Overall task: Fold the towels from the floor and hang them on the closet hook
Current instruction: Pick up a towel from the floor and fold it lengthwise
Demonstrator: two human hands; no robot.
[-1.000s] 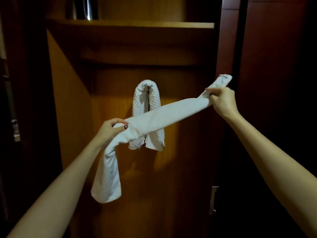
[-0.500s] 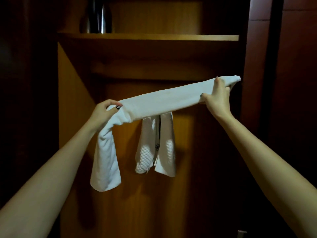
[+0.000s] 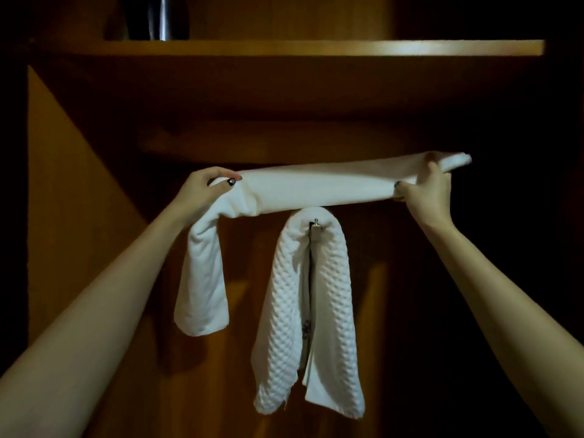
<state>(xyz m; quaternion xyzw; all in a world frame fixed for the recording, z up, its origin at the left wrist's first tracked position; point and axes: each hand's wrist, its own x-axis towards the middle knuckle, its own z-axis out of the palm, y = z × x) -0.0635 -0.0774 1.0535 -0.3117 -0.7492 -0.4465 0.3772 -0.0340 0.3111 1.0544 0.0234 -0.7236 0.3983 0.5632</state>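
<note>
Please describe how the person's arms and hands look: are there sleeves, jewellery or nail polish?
Both forearms are bare to the frame edge: no sleeve, watch or bracelet shows. The left hand and the right hand show no ring. The nails that show on both are painted dark.

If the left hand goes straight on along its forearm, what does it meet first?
Probably the wooden board under the shelf, past the smooth towel that the left hand grips; depth is unclear.
</note>
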